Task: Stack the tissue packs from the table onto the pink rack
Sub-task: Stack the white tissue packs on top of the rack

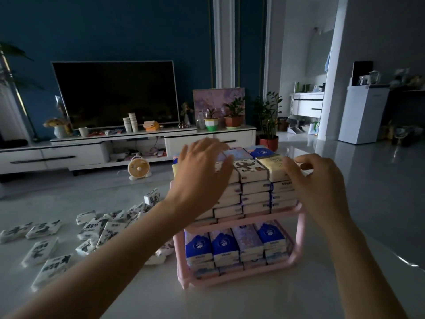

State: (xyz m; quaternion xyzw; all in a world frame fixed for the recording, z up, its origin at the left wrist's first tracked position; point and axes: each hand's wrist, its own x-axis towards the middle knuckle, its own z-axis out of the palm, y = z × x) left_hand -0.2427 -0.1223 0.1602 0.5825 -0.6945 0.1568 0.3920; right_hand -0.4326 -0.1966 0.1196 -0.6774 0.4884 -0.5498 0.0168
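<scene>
A pink two-shelf rack (pixel 300 240) stands on the pale table (pixel 253 300) in front of me. Its upper shelf carries a tall stack of tissue packs (pixel 255 194); the lower shelf holds blue and purple packs (pixel 224 246). My left hand (pixel 202 173) lies spread over the left top of the stack, fingers straight. My right hand (pixel 319 178) is at the right top, its curled fingers on a cream-yellow pack (pixel 273 164). Several white packs with black print (pixel 46 252) lie scattered on the table to the left.
Beyond the table are a white TV cabinet (pixel 128 148) with a dark screen (pixel 115 93), cups and potted plants. A small round fan (pixel 138 168) stands on the floor. A white cabinet (pixel 361 113) is at the far right.
</scene>
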